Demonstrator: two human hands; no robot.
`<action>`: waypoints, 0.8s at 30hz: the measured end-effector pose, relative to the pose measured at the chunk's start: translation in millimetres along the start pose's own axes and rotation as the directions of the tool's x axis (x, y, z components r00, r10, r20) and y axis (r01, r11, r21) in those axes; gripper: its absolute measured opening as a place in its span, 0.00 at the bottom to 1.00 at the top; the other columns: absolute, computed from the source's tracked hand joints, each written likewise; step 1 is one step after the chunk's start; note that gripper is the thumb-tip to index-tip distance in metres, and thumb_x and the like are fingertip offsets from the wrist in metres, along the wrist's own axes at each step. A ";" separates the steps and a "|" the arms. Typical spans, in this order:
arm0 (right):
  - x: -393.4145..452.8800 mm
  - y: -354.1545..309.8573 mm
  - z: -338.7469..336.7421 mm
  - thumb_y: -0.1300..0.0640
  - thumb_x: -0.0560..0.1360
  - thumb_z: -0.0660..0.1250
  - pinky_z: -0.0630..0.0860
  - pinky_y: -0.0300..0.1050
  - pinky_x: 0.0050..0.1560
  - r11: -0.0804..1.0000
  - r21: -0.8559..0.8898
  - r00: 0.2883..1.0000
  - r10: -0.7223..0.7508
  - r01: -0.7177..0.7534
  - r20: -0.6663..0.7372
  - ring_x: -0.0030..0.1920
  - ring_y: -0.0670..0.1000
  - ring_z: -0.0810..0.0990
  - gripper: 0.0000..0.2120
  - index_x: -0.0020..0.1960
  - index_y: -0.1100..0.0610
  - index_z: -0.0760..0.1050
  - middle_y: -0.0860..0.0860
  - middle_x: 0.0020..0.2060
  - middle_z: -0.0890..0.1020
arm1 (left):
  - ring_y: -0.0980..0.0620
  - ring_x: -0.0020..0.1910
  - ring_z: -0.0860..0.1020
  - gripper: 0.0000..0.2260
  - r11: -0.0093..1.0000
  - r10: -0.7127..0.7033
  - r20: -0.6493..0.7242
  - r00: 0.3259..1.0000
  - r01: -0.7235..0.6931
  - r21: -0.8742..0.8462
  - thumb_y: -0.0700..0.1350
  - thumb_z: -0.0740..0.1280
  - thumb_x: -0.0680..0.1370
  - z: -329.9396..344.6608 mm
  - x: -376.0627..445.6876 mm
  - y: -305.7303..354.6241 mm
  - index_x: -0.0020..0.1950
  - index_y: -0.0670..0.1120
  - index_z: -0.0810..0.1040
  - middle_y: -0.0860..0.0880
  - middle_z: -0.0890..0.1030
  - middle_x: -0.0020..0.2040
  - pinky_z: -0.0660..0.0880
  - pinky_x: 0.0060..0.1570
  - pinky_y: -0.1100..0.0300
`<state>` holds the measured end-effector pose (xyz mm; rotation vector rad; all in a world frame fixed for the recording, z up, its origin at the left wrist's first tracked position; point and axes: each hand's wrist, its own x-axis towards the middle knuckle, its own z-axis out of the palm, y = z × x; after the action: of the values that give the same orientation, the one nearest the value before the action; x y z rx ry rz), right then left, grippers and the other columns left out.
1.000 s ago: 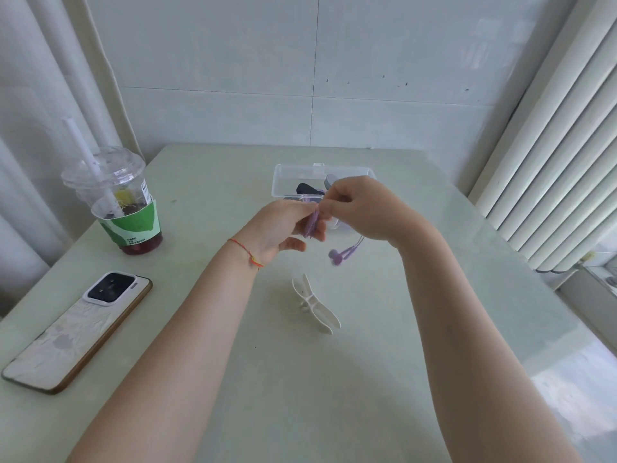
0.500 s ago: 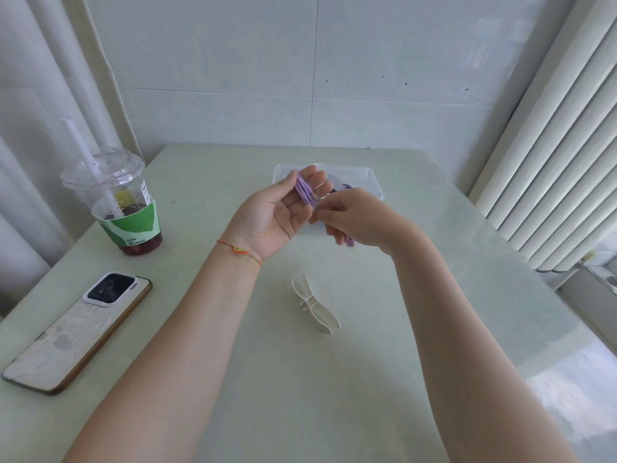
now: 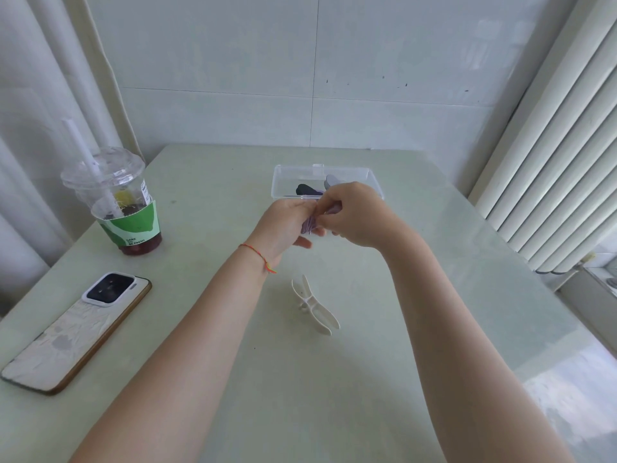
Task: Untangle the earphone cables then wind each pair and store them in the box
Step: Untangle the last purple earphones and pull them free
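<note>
- The left hand (image 3: 287, 225) holds a bundle of purple earphone cable (image 3: 309, 224) wound around its fingers, just in front of the clear box (image 3: 279, 182) on the desk (image 3: 334, 379).
- The right hand (image 3: 355, 215) pinches the cable at the bundle, fingers curled on it, touching the left hand.
- Dark and grey items already lie in the box; what they are is hard to tell.
- A white cable winder (image 3: 314, 305) lies on the desk, nearer the person, untouched.
- Risk: if the pinch slackens, the loops may spring loose and tangle again.
- Risk: pulling the bundle off the fingers carelessly could collapse it before it reaches the box.
</note>
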<state>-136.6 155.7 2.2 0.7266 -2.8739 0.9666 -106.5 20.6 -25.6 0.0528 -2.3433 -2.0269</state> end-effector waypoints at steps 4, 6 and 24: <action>-0.3 2.7 -3.6 0.61 0.71 0.69 0.69 0.36 0.33 0.998 0.037 0.998 -0.055 0.054 0.020 0.34 0.42 0.72 0.05 0.47 0.54 0.80 0.43 0.35 0.75 | 0.52 0.30 0.74 0.14 0.993 -0.117 0.031 0.993 0.117 0.002 0.50 0.59 0.81 1.3 -1.4 3.6 0.41 0.47 0.79 0.49 0.76 0.29 0.67 0.28 0.62; -0.2 4.2 -5.0 0.59 0.72 0.70 0.70 0.38 0.36 0.995 0.068 0.996 -0.073 0.070 0.042 0.34 0.42 0.74 0.05 0.48 0.54 0.78 0.44 0.36 0.78 | 0.51 0.27 0.70 0.18 0.986 -0.162 0.051 0.986 0.163 -0.025 0.54 0.55 0.83 1.6 -0.6 2.6 0.41 0.47 0.77 0.48 0.76 0.30 0.61 0.26 0.63; -0.2 -0.4 8.5 0.60 0.72 0.70 0.79 0.51 0.51 0.990 0.138 0.996 -0.045 0.034 0.077 0.46 0.51 0.82 0.06 0.48 0.55 0.78 0.50 0.43 0.83 | 0.51 0.23 0.69 0.13 0.962 -0.232 0.049 0.971 0.237 -0.138 0.47 0.60 0.78 -1.2 2.7 -2.5 0.32 0.49 0.70 0.46 0.71 0.28 0.55 0.25 0.67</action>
<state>-135.2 150.7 -4.5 0.8474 -2.8706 1.1642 -109.1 19.0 -27.9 0.3098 -2.2985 -2.3134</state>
